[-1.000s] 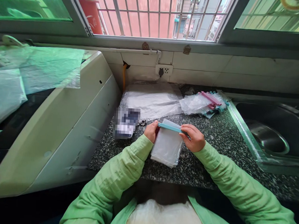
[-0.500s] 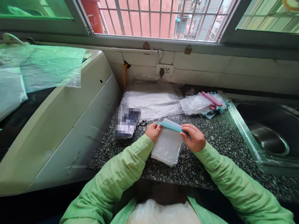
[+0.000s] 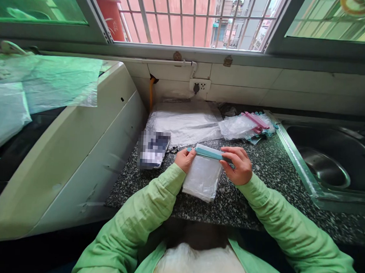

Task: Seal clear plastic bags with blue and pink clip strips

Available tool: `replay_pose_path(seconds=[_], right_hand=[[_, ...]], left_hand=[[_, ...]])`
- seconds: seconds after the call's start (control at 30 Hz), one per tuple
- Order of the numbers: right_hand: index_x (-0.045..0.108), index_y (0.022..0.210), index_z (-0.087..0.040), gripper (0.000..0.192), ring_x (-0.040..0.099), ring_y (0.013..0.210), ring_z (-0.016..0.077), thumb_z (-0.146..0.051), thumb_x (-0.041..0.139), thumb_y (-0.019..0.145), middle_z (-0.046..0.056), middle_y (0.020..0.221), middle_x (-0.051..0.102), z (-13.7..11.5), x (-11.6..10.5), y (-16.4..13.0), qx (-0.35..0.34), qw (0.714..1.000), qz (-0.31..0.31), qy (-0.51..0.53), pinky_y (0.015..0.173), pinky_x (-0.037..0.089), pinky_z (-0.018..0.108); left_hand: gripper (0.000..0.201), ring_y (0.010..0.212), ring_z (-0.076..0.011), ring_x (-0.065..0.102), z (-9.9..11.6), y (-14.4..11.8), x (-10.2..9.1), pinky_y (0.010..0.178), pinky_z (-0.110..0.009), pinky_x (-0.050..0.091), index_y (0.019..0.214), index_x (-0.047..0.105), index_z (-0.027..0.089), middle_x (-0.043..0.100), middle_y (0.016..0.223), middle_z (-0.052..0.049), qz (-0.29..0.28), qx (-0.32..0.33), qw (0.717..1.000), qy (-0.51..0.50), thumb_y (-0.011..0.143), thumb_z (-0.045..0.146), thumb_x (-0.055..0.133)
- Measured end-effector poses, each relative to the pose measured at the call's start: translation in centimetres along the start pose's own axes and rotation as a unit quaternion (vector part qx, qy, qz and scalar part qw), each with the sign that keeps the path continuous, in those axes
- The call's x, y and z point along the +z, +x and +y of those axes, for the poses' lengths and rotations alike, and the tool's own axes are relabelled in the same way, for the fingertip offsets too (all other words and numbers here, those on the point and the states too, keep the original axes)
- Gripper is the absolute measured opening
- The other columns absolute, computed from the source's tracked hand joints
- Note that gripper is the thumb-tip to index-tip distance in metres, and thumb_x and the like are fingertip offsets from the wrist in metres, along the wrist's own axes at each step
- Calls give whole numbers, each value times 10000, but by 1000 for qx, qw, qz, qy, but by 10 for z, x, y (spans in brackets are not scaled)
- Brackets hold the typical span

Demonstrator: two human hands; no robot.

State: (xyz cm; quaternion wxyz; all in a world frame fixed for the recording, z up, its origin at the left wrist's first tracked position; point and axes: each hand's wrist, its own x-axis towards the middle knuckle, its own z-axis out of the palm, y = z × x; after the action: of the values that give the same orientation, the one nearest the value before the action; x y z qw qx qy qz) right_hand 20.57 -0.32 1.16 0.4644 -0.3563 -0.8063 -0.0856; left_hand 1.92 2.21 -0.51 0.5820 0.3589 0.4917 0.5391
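Both hands hold 1 clear plastic bag (image 3: 202, 177) upright over the speckled tabletop (image 3: 269, 173), its lower edge resting on the stone. The left hand (image 3: 185, 159) pinches the left end of the blue sealing clip (image 3: 206, 153) across the bag's top; the right hand (image 3: 236, 165) pinches the right end, fingers curled over it. Whether the clip is fully clamped is hard to tell. Beyond the right hand lies a heap of bags with pink and blue clips (image 3: 249, 126); the sink (image 3: 327, 168) sits farther right.
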Motion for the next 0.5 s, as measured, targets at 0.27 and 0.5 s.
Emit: replay_pose_path(seconds=[0.27, 0.5], right_hand=[[571, 872, -219, 150, 589, 791, 184, -164, 580, 732, 51, 851, 653, 1, -12, 5, 2, 999, 48, 26, 705, 489, 366], [566, 828, -225, 91, 594, 765, 180, -190, 567, 744, 41, 821, 654, 3, -19, 6, 39, 995, 81, 41, 687, 495, 364]], left_hand=[[401, 468, -66, 379, 7, -3, 0, 480, -214, 309, 488, 534, 144, 482, 462, 50, 24, 4, 1000, -15, 417, 489, 725], [365, 489, -75, 415, 5, 2, -5, 502, -216, 327, 521, 556, 136, 510, 485, 43, 25, 7, 999, -36, 452, 450, 729]])
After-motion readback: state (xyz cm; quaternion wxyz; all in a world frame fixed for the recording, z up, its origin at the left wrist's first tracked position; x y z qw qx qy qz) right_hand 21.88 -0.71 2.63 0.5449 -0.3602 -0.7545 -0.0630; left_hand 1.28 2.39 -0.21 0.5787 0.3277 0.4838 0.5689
